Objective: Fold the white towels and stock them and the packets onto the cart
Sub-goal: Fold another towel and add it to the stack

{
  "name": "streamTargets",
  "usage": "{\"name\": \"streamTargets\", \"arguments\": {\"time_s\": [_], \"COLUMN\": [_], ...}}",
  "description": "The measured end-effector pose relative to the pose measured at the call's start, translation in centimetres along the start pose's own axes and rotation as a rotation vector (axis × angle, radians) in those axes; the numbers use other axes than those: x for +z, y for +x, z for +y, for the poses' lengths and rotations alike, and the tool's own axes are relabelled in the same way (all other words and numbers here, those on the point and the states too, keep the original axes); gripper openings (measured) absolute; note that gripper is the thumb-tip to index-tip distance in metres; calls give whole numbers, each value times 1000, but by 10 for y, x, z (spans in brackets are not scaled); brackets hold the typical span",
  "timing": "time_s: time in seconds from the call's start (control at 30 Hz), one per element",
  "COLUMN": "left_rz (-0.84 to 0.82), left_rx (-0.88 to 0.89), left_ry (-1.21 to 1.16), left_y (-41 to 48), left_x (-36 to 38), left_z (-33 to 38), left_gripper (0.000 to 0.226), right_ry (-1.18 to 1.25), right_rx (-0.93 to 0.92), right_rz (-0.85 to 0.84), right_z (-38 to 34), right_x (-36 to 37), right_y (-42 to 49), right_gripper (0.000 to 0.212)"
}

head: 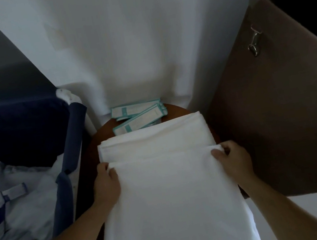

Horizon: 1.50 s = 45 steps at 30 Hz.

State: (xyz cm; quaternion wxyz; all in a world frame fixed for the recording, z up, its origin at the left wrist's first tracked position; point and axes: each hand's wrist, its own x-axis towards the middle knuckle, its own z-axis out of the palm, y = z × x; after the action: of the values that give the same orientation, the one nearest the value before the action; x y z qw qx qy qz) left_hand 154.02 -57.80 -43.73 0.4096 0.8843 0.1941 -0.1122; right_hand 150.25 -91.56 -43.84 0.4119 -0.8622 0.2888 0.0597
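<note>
White towels (166, 192): matt, soft woven cloth. Teal-edged packets (138, 121): smooth paper, faintly glossy. Round desk (176, 110): smooth reddish-brown wood. Brown panel (280, 119): matt covering, with shiny metal clips (254, 43). Navy hamper (17, 127): matt cloth.

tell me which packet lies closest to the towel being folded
The slanted front packet, whose lower left end reaches the white towel's far edge. The level packet lies behind it, nearer the wall.
</note>
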Motion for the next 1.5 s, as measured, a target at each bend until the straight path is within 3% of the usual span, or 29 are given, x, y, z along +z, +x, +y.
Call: {"name": "streamTargets", "arguments": {"time_s": [0.1, 0.3, 0.47, 0.6, 0.8, 1.03, 1.3, 1.5], "left_rz": [3, -52, -88, -179, -93, -33, 107, 48], "left_rx": [-19, -134, -136, -45, 30, 3, -55, -100], "left_ry": [-27, -205, -120, 4, -34, -257, -256, -297], "left_y": [0, -18, -54, -86, -135, -197, -223, -222], "left_x": [3, -13, -25, -23, -15, -15, -3, -6], "left_z": [-1, -8, -36, -70, -98, -116, -144, -154], "left_gripper": [29, 65, 81, 72, 44, 48, 19, 31], "right_ry": [-13, 83, 64, 0, 1, 61, 141, 164], "right_rx": [3, -5, -12, -58, -29, 51, 187, 184], "right_rz": [31, 58, 2, -14, 89, 107, -115, -143], "right_z": [0, -1, 12, 28, 53, 83, 126, 135], "right_x": [6, 2, -14, -17, -9, -5, -2, -7], "right_y": [-1, -16, -44, -78, -136, -190, -216, -223], "right_gripper": [31, 55, 65, 54, 56, 53, 35, 42]}}
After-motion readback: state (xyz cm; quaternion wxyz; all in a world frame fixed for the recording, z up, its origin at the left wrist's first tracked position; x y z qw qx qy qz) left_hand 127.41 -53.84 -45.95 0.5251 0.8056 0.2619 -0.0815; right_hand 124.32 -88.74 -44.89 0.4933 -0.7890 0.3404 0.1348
